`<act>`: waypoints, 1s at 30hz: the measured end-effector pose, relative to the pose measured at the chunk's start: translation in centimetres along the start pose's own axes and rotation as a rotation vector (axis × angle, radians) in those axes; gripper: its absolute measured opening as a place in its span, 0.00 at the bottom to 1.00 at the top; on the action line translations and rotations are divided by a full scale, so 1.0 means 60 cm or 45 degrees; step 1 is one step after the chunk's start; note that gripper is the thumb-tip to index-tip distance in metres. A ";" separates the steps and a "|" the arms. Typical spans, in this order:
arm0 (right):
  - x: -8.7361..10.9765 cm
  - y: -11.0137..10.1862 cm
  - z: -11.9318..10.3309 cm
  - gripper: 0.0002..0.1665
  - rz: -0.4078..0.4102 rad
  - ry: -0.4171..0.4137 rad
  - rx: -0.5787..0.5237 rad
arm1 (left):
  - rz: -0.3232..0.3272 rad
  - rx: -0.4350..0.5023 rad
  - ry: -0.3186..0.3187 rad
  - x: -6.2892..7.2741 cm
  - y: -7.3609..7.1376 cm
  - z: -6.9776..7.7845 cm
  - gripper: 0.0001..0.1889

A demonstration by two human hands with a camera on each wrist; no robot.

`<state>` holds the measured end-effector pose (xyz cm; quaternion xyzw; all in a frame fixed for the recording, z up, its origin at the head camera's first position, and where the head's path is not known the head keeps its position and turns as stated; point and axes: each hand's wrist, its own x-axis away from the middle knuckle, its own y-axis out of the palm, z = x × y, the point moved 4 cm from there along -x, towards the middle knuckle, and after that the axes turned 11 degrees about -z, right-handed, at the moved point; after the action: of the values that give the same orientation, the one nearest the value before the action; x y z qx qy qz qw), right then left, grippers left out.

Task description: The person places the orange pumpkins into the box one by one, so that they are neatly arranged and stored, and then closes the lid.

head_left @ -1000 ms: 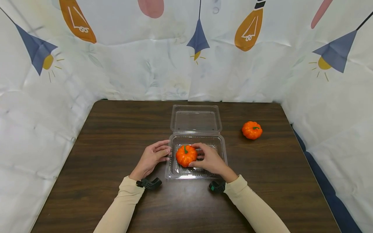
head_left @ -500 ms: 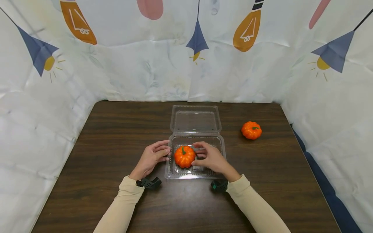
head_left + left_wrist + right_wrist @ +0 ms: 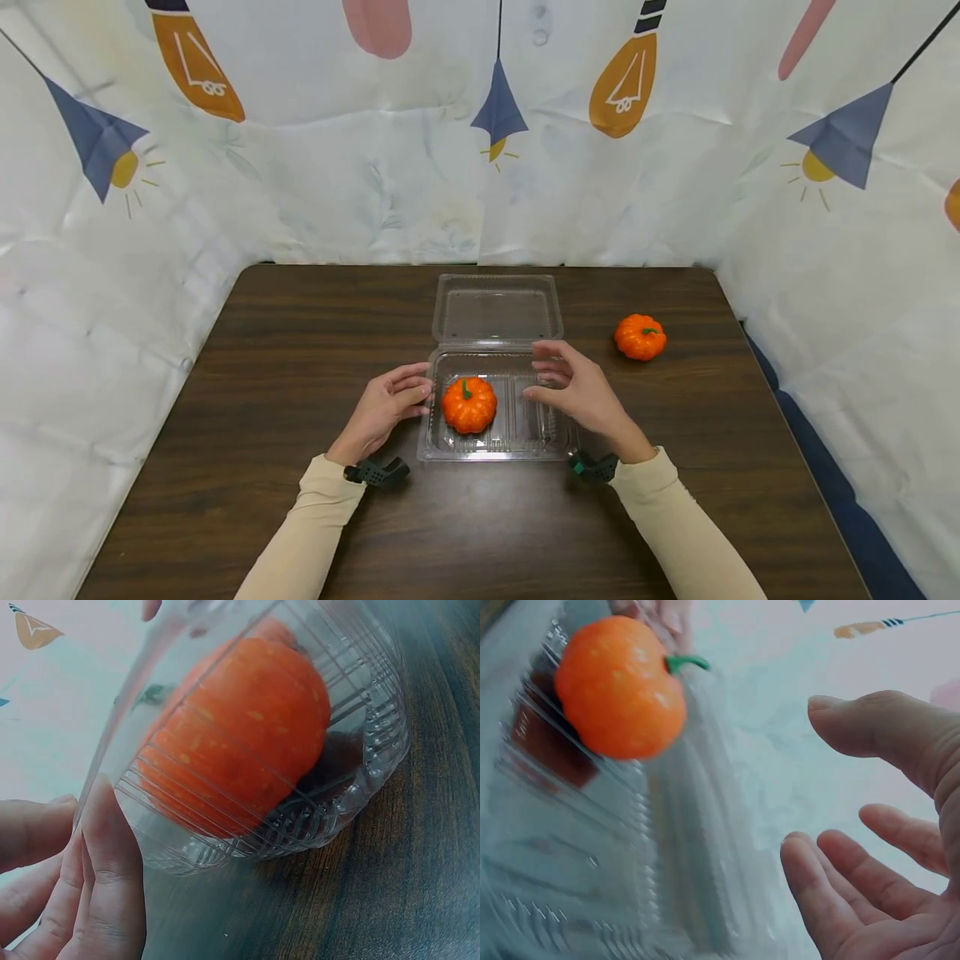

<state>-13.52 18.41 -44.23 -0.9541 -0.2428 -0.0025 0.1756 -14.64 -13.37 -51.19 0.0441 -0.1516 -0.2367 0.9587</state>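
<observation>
in the head view i'm seeing the loose pumpkin (image 3: 640, 337) resting on the table (image 3: 735, 442), beyond and to the right of the right hand (image 3: 581, 392), the nearer of the two. the boxed pumpkin (image 3: 469, 406) is sitting in the left part of the clear container (image 3: 495, 456), beside the left hand (image 3: 382, 412). both are looking round, so i'm finding no clear long axis.

in the left wrist view i'm making out thumb and fingers pinching the container's edge.

in the right wrist view i'm watching spread fingers holding nothing, apart from the boxed pumpkin.
</observation>
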 end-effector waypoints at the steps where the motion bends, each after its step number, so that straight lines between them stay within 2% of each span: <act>1: 0.002 -0.007 0.000 0.43 0.017 -0.007 0.002 | 0.000 0.001 0.000 0.000 0.000 0.000 0.30; 13: 0.035 -0.091 0.014 0.41 0.199 0.023 -0.036 | 0.008 -0.041 -0.021 0.004 0.000 0.003 0.30; 24: 0.068 -0.158 0.032 0.38 0.376 -0.006 -0.022 | 0.001 -0.052 -0.028 0.004 0.000 0.006 0.30; 30: 0.082 -0.187 0.044 0.38 0.435 -0.018 0.000 | 0.000 -0.053 -0.032 0.004 0.000 0.007 0.30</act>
<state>-14.59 30.80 -42.53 -0.9815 -0.0781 0.0339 0.1716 -14.55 -13.51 -50.74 0.0214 -0.1587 -0.2403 0.9574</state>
